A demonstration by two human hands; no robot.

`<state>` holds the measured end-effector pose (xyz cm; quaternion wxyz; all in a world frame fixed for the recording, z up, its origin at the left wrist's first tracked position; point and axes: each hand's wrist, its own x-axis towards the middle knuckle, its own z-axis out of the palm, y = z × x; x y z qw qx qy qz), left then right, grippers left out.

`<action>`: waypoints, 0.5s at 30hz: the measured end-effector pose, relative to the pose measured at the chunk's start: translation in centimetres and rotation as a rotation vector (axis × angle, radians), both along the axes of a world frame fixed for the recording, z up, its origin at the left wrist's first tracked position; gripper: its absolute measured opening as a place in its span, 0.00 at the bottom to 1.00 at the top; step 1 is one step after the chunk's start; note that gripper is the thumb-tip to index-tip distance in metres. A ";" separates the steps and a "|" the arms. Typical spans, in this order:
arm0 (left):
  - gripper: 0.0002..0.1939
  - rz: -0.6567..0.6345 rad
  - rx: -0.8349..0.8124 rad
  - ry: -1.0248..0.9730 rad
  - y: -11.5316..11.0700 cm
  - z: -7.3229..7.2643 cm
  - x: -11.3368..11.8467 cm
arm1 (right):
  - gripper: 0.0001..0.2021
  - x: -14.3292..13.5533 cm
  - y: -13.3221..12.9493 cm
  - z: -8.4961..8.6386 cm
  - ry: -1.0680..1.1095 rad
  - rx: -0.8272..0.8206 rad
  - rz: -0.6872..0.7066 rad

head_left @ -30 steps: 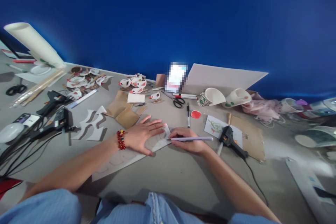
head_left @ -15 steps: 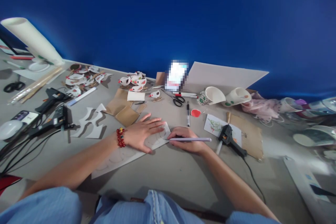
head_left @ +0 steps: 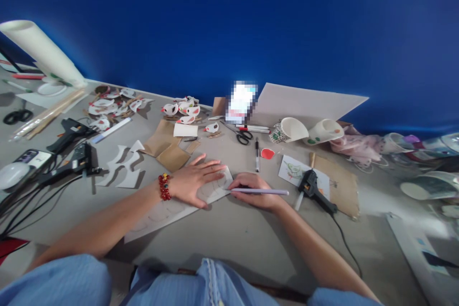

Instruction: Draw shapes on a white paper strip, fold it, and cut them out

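Note:
A white sheet [head_left: 158,220] with faint curved outlines lies aslant on the table before me. My left hand [head_left: 195,182] rests flat on it with the fingers spread; a red bead bracelet [head_left: 165,187] circles that wrist. In my right hand [head_left: 253,190], the fingers are closed round a pale purple pen [head_left: 265,191], held nearly level with its tip by the sheet's right end. Beyond the left hand lie brown cardboard pieces [head_left: 173,157] and a small white card [head_left: 185,130]. A black gel pen [head_left: 257,155] and a red paper piece [head_left: 267,153] are past the right hand.
Hot glue guns lie on both sides, one [head_left: 315,191] at right on a drawing, others [head_left: 77,162] at left with cables. White paper birds [head_left: 188,110], scissors [head_left: 244,137], paper cups [head_left: 292,130] and a lit phone [head_left: 241,101] line the back. Wavy white cut-outs [head_left: 124,167] lie left.
Hardly anything differs. Both hands stay in place on the sheet and pen; the view has shifted very slightly.

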<state>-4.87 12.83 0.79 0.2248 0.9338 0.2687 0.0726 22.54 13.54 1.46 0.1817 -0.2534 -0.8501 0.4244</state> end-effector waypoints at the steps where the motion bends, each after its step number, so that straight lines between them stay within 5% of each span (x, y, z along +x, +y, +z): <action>1: 0.53 -0.002 0.000 0.003 0.0 0.0 0.0 | 0.11 0.0 0.0 0.0 -0.002 -0.004 -0.003; 15: 0.52 -0.006 -0.002 0.009 0.0 -0.1 -0.1 | 0.12 0.1 0.1 -0.2 -0.001 -0.016 -0.006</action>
